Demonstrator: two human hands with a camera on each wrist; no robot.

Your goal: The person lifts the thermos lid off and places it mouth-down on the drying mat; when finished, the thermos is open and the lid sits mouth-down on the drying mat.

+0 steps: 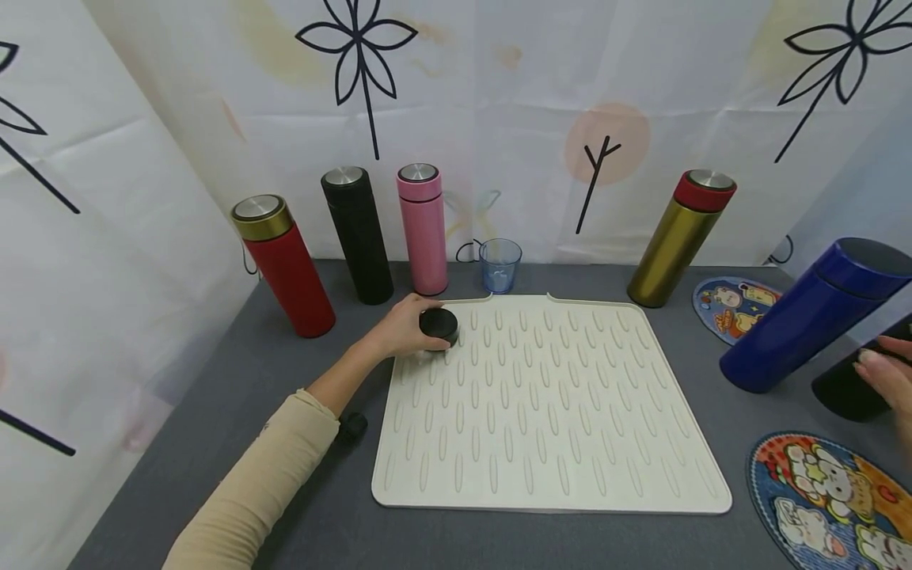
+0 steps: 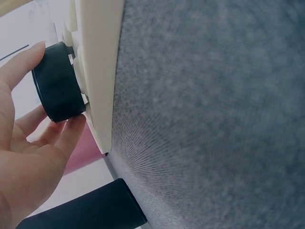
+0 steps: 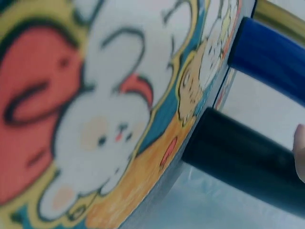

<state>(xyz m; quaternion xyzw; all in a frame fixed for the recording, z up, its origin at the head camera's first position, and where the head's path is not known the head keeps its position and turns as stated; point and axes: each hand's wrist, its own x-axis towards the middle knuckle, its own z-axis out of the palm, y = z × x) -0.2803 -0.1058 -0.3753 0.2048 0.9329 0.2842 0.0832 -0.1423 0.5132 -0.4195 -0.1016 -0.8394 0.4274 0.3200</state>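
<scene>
In the head view my left hand [image 1: 412,328] holds a round black lid [image 1: 438,326] at the back left corner of a white ribbed mat [image 1: 556,412]. Up close, the left wrist view has the thumb on one side of the lid [image 2: 58,82] and fingers on the other, its underside against the mat's ridges. My right hand [image 1: 889,376], cut off by the right edge, grips a dark bottle [image 1: 848,388] standing on the table. From the right wrist, only a fingertip [image 3: 299,152] shows against this bottle [image 3: 238,157]; its top is out of frame.
Red [image 1: 292,273], black [image 1: 359,237] and pink [image 1: 424,237] bottles stand back left, beside a blue cup [image 1: 500,265]. A gold bottle [image 1: 677,245] and a blue bottle [image 1: 805,324] stand right. Cartoon mats [image 1: 834,499] lie on the grey table [image 1: 321,507].
</scene>
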